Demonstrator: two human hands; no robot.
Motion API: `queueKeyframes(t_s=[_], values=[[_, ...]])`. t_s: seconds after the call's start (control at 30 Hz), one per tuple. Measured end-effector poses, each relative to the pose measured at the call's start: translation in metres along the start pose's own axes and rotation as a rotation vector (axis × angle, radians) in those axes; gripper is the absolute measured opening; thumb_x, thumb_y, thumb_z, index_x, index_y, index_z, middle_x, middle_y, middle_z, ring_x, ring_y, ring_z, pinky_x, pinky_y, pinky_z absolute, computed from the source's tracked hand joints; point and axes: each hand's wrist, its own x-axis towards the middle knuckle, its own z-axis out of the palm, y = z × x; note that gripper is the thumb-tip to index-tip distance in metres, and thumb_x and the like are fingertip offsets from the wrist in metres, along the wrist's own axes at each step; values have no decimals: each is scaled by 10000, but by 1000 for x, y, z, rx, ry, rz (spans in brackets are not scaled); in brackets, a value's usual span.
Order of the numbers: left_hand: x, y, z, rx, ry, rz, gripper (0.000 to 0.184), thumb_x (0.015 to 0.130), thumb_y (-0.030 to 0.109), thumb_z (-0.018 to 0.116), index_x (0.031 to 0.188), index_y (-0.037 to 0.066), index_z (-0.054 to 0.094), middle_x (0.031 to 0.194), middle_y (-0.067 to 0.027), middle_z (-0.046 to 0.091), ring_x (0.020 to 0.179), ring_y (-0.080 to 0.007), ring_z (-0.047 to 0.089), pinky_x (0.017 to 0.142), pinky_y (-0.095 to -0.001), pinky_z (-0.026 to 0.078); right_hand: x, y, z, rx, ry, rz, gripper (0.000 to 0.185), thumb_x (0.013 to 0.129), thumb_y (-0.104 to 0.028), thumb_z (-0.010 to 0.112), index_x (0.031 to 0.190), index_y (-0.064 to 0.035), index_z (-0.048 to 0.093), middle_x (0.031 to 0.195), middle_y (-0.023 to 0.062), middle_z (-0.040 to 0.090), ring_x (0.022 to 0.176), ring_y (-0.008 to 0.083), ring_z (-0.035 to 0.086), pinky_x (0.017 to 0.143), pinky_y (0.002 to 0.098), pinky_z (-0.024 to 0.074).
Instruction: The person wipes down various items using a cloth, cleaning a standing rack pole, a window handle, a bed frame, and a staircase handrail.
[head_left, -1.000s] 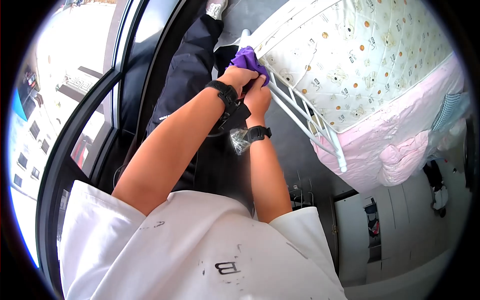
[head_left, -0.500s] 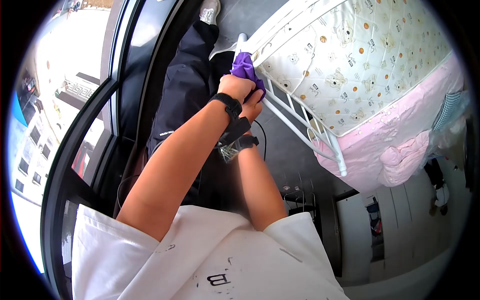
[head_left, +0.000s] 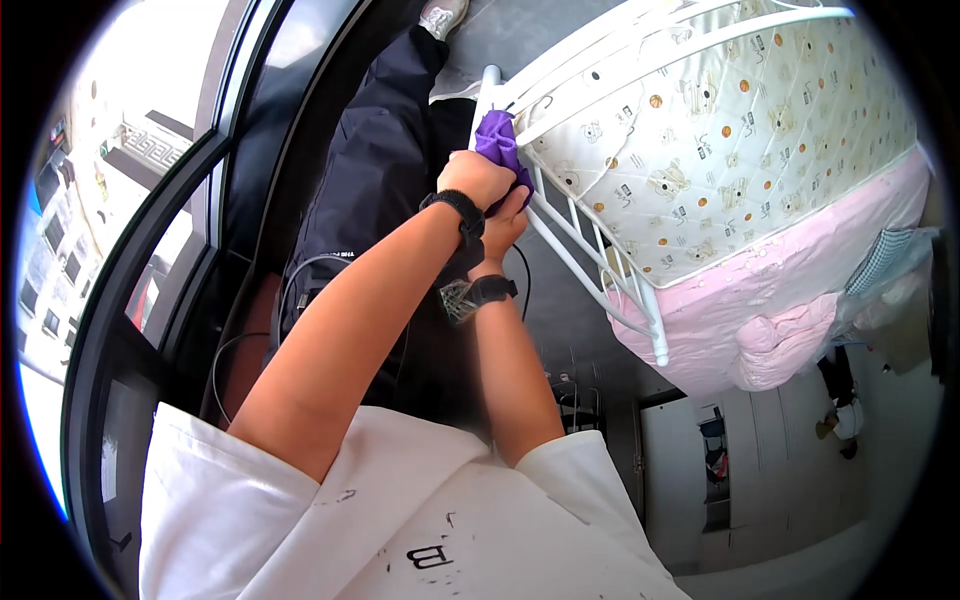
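A purple cloth bundle (head_left: 497,138) is gathered in pleats, with small dark tips at its far end. My left hand (head_left: 474,180) is closed around its middle. Just below and to the right, my right hand (head_left: 504,222) grips the bundle's lower part, where a fold of cloth shows above the fingers. Parts of the fingers on both hands are hidden. Black straps (head_left: 494,289) circle both wrists, and a small clear object with wiring (head_left: 458,301) sits between the forearms. The white metal bed frame (head_left: 585,245) stands close beyond the bundle.
A patterned mattress (head_left: 690,150) and pink bedding (head_left: 790,330) are on the right. Dark-framed windows (head_left: 165,200) run along the left. My legs in dark trousers (head_left: 365,150) stretch ahead, near cables (head_left: 228,365). A person (head_left: 840,400) is at the far right.
The purple bundle looks narrower and more upright at its far end. Both hands keep hold of it. The view has shifted slightly, with the bed frame's lower post moving left.
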Motion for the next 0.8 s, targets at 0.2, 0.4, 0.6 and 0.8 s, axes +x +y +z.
queueKeyframes(t_s=[0.2,0.4,0.6,0.8], values=[[5,-4,7,9,74,3,437,676,321,729,867,-69,685,842,-195,694,798,-297,696,731,-339,549,4,7,-3,-13,16,-9,642,995,-524,361,1098,66,591,994,97,654,877,165,612,785,313,500],[0,-2,4,-62,49,-64,560,678,323,737,1014,-100,591,943,-210,686,873,-309,688,775,-340,545,-6,-10,6,50,33,73,621,1002,-509,354,1129,58,572,1026,94,646,886,185,620,799,323,499],[5,0,1,-175,16,-131,660,660,321,792,1089,-121,555,1018,-226,667,942,-300,675,805,-339,536,1,-9,-1,-213,49,-77,624,1009,-480,336,1036,75,622,963,152,680,873,253,650,781,362,501],[47,-12,22,-568,-137,-295,469,692,85,788,1088,-97,614,1068,-187,644,919,-283,654,798,-383,540,20,-44,-4,-972,104,233,718,940,-536,358,985,126,630,933,274,666,904,391,649,775,430,491]])
